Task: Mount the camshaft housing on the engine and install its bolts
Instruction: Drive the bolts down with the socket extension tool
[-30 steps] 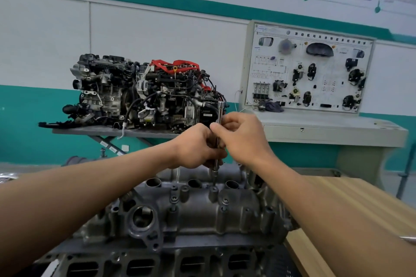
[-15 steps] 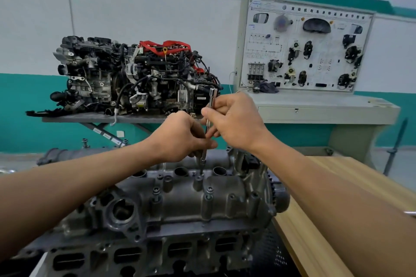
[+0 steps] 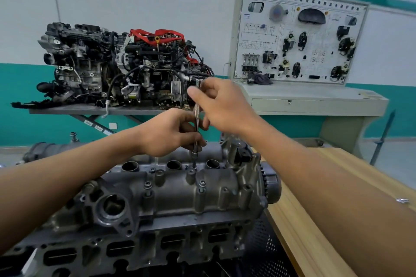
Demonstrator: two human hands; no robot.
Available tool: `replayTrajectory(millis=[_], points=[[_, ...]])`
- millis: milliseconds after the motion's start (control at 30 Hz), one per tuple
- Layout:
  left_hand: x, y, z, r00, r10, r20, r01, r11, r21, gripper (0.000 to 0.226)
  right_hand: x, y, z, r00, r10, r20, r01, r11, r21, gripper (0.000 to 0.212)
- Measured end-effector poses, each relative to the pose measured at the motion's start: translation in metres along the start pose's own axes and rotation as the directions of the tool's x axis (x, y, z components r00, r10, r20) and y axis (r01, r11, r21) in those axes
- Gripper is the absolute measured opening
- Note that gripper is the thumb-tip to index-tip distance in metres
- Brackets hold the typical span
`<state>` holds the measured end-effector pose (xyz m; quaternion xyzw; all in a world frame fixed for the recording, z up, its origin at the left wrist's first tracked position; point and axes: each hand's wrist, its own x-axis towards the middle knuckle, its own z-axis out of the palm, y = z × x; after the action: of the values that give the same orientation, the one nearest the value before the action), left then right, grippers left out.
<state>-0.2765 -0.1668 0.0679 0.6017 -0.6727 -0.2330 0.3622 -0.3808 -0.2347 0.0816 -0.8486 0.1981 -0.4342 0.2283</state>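
1. Head view: camshaft housing (image 3: 180, 193) sits mounted on the engine (image 3: 135, 252), right in front of the person, beside the wooden desk (image 3: 315, 220).
2. Left hand (image 3: 173, 132): grip curled round the lower shaft of the driver (image 3: 197, 117), steadying it just above the housing.
3. Right hand (image 3: 222, 105): a second ago it was beside the left hand. It has now slid up, and its grip pinches the driver's knurled upper part.
4. Driver stands near upright, tip down in a far-row bolt boss; the bolt head is hidden.
5. Judgement: this bolt is being finger-spun down, not final-tightened. Near bolts (image 3: 202, 183) look seated.
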Motion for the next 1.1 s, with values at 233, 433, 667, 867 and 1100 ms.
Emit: replayTrajectory(millis=[233, 433, 667, 867, 1100], points=[[-0.020, -0.023, -0.034, 0.999, 0.029, 0.036, -0.034, 0.989, 0.142, 0.022, 0.036, -0.033, -0.049, 0.863, -0.187, 0.470, 0.386, 0.844, -0.373, 0.023], [-0.035, -0.012, -0.054, 0.998, -0.012, -0.057, 0.015, 0.998, 0.055, 0.042, 0.054, -0.047, -0.044, 0.735, -0.229, 0.638, 0.602, 0.654, -0.459, 0.036], [-0.011, 0.000, -0.046, 0.972, 0.123, -0.199, -0.074, 0.969, 0.236, 0.029, 0.066, -0.046, -0.033, 0.805, -0.088, 0.587, 0.551, 0.479, -0.683, 0.050], [0.003, 0.008, -0.035, 0.952, 0.075, -0.298, -0.022, 0.984, 0.177, 0.033, 0.068, -0.046, -0.033, 0.802, 0.022, 0.597, 0.556, 0.341, -0.758, 0.037], [0.018, 0.017, -0.028, 0.979, 0.146, -0.146, -0.112, 0.970, 0.217, 0.018, 0.068, -0.039, -0.073, 0.623, -0.155, 0.767, 0.773, 0.277, -0.572, 0.036]])
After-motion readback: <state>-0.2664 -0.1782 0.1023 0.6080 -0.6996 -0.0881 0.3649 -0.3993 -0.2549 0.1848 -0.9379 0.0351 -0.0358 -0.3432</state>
